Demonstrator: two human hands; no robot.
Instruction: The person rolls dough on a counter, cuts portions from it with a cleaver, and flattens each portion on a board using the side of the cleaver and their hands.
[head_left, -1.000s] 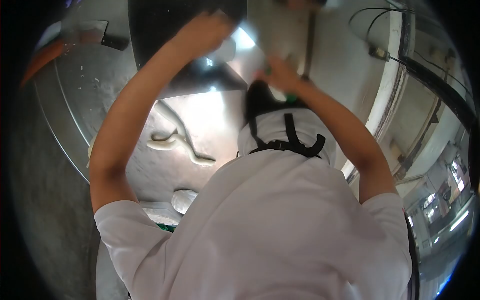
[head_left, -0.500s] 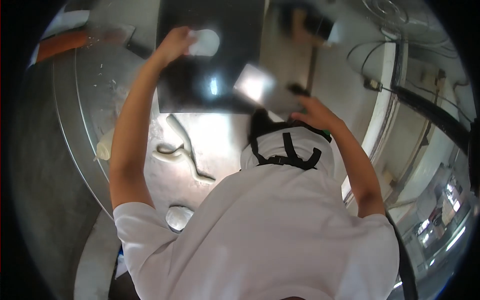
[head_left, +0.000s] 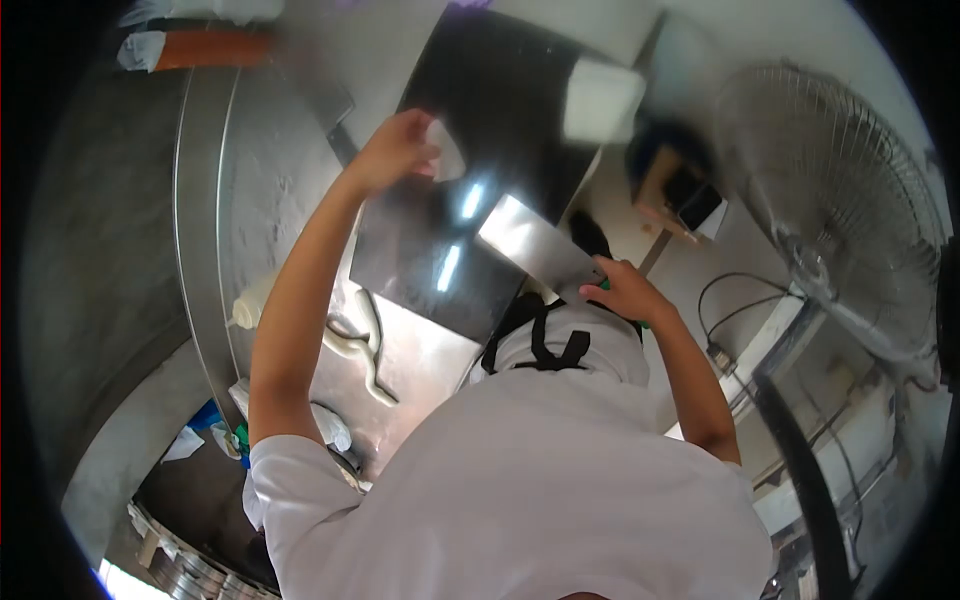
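Observation:
My left hand (head_left: pixel 403 150) is closed on a thin white piece (head_left: pixel 447 150), perhaps a flat dough disc, above the dark board (head_left: pixel 420 235). Its fingertips pinch the piece at its left side. On the right, my right hand (head_left: pixel 630 290) grips a cleaver (head_left: pixel 540 245), whose wide shiny blade points left over the board's right edge. A little green handle shows by the fingers. Below the board, a pale dough rope (head_left: pixel 372 345) lies with bends on the metal table (head_left: pixel 430 365).
A white rectangular sheet or block (head_left: pixel 603 100) lies at the board's upper right. A large fan (head_left: pixel 830 200) stands at the right. At the left are a pale roll (head_left: pixel 250 305) and an orange roll (head_left: pixel 215 48). A cardboard box (head_left: pixel 660 190) sits beyond the board.
The view has turned, bringing in the fan and the white block. The white piece in my left hand is tilted and looks narrower. My right hand still grips the cleaver, now less blurred.

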